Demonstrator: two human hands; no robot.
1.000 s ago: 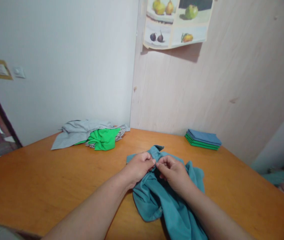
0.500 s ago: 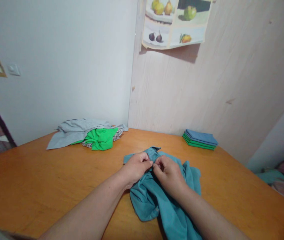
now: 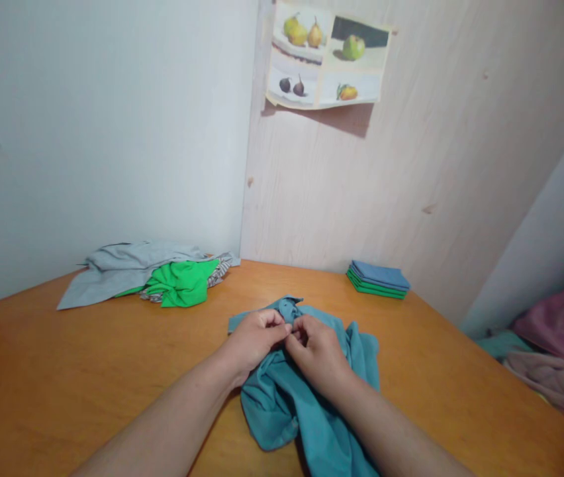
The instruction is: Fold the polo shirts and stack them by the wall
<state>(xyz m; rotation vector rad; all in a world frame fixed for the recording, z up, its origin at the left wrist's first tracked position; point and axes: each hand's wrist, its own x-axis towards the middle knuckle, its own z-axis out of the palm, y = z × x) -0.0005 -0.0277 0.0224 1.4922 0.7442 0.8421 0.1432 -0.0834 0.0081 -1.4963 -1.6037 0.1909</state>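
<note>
A crumpled teal shirt (image 3: 322, 417) with a collar lies on the wooden table (image 3: 113, 371), its lower part reaching past the bottom of the view. My left hand (image 3: 259, 338) pinches the cloth just below the collar. Against it, my right hand (image 3: 314, 348) is closed too, its thumb and fingertips gripping the shirt's front edge. The fingertips of both hands nearly meet, and they hide the small spot of cloth between them. Folds of the shirt spread out under and to the right of my right hand.
At the back left lies a loose heap with a grey garment (image 3: 118, 268), a bright green cloth (image 3: 185, 281) and a striped piece (image 3: 217, 270). A neat folded stack (image 3: 378, 278), blue over green, sits at the back right. Pink fabric (image 3: 560, 324) lies beyond the right edge.
The camera view has turned a little to the right, so everything appears shifted left. Both hands keep their pinch on the shirt, with little visible movement of the fingers.
</note>
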